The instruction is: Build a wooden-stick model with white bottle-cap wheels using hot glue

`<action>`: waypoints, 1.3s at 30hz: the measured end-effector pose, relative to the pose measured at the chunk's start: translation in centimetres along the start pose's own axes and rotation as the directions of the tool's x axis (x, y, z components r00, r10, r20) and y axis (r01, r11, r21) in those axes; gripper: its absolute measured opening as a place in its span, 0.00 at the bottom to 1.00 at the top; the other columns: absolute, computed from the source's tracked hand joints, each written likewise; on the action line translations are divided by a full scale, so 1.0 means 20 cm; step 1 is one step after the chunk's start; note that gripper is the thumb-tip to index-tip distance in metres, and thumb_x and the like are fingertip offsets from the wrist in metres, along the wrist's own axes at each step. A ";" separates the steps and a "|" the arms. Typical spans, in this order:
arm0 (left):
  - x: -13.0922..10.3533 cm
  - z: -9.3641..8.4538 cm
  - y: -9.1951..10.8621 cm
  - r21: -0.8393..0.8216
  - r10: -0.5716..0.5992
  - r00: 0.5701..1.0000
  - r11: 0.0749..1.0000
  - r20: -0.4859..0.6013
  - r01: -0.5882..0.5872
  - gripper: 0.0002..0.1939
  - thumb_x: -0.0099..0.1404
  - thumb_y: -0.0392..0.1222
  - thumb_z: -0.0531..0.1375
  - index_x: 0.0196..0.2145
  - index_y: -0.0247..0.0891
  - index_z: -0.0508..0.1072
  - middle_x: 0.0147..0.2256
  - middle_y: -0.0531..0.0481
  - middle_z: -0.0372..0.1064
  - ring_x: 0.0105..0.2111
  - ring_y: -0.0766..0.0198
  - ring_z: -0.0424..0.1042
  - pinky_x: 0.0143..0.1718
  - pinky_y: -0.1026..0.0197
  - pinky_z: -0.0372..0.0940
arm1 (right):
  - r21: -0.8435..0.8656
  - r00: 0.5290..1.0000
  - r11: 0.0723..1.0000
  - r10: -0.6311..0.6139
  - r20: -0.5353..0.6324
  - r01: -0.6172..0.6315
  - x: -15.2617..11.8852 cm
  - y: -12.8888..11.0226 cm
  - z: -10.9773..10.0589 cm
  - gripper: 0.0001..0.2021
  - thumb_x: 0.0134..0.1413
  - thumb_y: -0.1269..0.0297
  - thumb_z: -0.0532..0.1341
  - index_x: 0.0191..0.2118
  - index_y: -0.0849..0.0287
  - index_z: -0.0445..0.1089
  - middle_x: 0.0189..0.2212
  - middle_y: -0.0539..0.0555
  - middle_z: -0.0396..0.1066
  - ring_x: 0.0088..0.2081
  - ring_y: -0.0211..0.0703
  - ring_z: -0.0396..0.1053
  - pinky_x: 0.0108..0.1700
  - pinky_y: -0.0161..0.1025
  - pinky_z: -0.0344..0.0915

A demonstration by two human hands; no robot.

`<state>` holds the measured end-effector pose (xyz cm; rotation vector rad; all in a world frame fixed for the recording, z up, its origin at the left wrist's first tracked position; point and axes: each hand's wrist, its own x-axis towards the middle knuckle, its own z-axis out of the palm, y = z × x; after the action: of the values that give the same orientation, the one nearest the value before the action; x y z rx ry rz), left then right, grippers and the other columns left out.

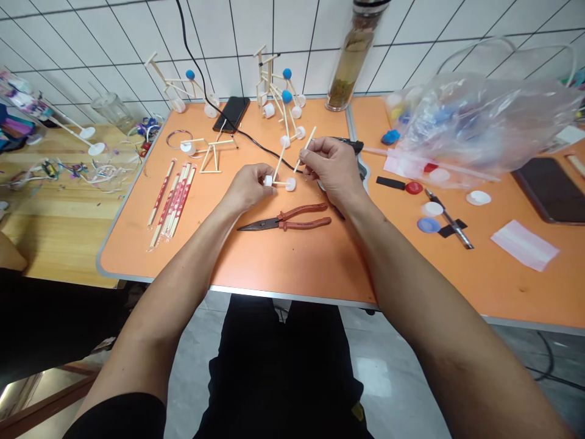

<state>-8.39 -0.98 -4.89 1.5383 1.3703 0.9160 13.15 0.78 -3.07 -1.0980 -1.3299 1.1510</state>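
Note:
My left hand pinches a small stick frame with white bottle-cap wheels at its ends, just above the orange table. My right hand grips a thin wooden stick that slants up and to the right, its lower end close to the frame. Red-handled pliers lie on the table just in front of both hands.
Wrapped chopsticks lie at the left. Finished stick models and a black phone stand behind, with a black cable across. A tall bottle, a plastic bag, loose caps and a pen sit at the right.

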 end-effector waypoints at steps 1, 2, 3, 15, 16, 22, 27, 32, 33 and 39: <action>0.00 0.00 0.00 0.017 0.006 1.000 1.000 -0.002 -0.006 0.14 0.46 0.32 0.70 0.33 0.37 0.78 0.28 0.57 0.69 0.30 0.66 0.64 0.34 0.61 0.58 | -0.032 1.000 0.999 -0.014 -0.003 0.014 0.00 0.00 0.01 0.13 0.60 0.64 0.75 0.31 0.52 0.71 0.29 0.48 0.72 0.32 0.39 0.70 0.33 0.35 0.68; 0.00 0.00 -0.01 0.029 0.008 1.000 1.000 -0.003 -0.008 0.14 0.46 0.32 0.70 0.33 0.37 0.78 0.28 0.57 0.69 0.29 0.66 0.64 0.34 0.60 0.58 | -0.061 1.000 0.998 -0.029 -0.003 0.028 -0.01 0.00 0.02 0.13 0.60 0.66 0.75 0.31 0.52 0.71 0.29 0.48 0.72 0.33 0.40 0.70 0.34 0.36 0.68; 0.00 0.00 -0.01 0.035 0.008 1.000 0.999 -0.002 -0.008 0.14 0.46 0.31 0.70 0.33 0.37 0.78 0.28 0.57 0.69 0.29 0.66 0.64 0.34 0.60 0.57 | -0.087 0.999 0.995 -0.041 -0.003 0.041 -0.01 0.00 0.03 0.12 0.60 0.68 0.74 0.31 0.52 0.71 0.29 0.48 0.72 0.33 0.40 0.70 0.36 0.37 0.68; -0.01 0.02 -0.01 0.093 0.039 0.999 0.995 0.000 -0.039 0.14 0.48 0.30 0.65 0.35 0.39 0.76 0.29 0.55 0.69 0.32 0.62 0.66 0.35 0.60 0.58 | -0.087 0.998 0.995 -0.042 0.042 0.046 -0.03 0.04 0.07 0.14 0.58 0.61 0.76 0.33 0.50 0.69 0.30 0.50 0.70 0.38 0.45 0.72 0.37 0.40 0.68; -0.01 0.02 -0.01 0.116 0.044 0.999 0.992 -0.006 -0.043 0.14 0.48 0.30 0.65 0.35 0.39 0.76 0.30 0.55 0.69 0.33 0.62 0.66 0.36 0.60 0.58 | -0.074 0.999 0.997 -0.030 0.043 0.033 -0.03 0.05 0.07 0.14 0.58 0.60 0.76 0.33 0.50 0.69 0.30 0.50 0.70 0.37 0.45 0.72 0.36 0.40 0.68; -0.03 0.04 -0.01 0.176 0.087 0.996 0.981 -0.020 -0.082 0.12 0.50 0.30 0.65 0.34 0.39 0.76 0.31 0.53 0.70 0.34 0.60 0.66 0.36 0.59 0.57 | 0.011 0.994 0.999 0.050 0.094 -0.051 -0.03 0.06 0.08 0.15 0.58 0.60 0.78 0.36 0.49 0.70 0.29 0.48 0.70 0.34 0.43 0.72 0.33 0.38 0.65; -0.02 0.05 -0.02 0.217 0.129 0.991 0.969 -0.038 -0.117 0.08 0.54 0.32 0.67 0.34 0.39 0.77 0.31 0.53 0.70 0.33 0.61 0.66 0.35 0.59 0.57 | -0.118 0.990 0.983 -0.133 0.052 0.138 -0.01 0.10 0.07 0.15 0.63 0.56 0.74 0.32 0.50 0.69 0.27 0.49 0.71 0.31 0.42 0.71 0.34 0.41 0.68; -0.01 0.05 -0.03 0.287 0.162 0.986 0.947 -0.039 -0.144 0.07 0.56 0.31 0.67 0.33 0.38 0.78 0.30 0.53 0.71 0.33 0.61 0.67 0.36 0.58 0.58 | -0.239 0.953 0.922 -0.296 0.068 0.304 0.02 0.17 0.06 0.14 0.64 0.51 0.73 0.34 0.51 0.72 0.27 0.48 0.72 0.31 0.45 0.72 0.35 0.44 0.69; -0.01 0.05 -0.03 0.287 0.162 0.986 0.947 -0.038 -0.145 0.07 0.57 0.31 0.67 0.34 0.38 0.78 0.30 0.53 0.72 0.33 0.61 0.67 0.36 0.58 0.58 | -0.266 0.947 0.909 -0.311 0.078 0.320 0.02 0.18 0.06 0.13 0.65 0.52 0.72 0.34 0.51 0.72 0.27 0.48 0.72 0.31 0.45 0.72 0.36 0.44 0.70; -0.01 0.05 -0.02 0.308 0.153 0.987 0.942 -0.043 -0.133 0.07 0.58 0.31 0.67 0.36 0.38 0.80 0.31 0.52 0.73 0.33 0.61 0.68 0.37 0.58 0.60 | -0.384 0.931 0.850 -0.353 0.091 0.360 0.02 0.17 0.05 0.11 0.65 0.53 0.70 0.35 0.52 0.75 0.27 0.50 0.74 0.33 0.47 0.72 0.38 0.45 0.70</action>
<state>-7.67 -1.36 -5.57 1.8757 1.5165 0.8795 12.19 1.50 -6.43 -1.0593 -1.7458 0.6287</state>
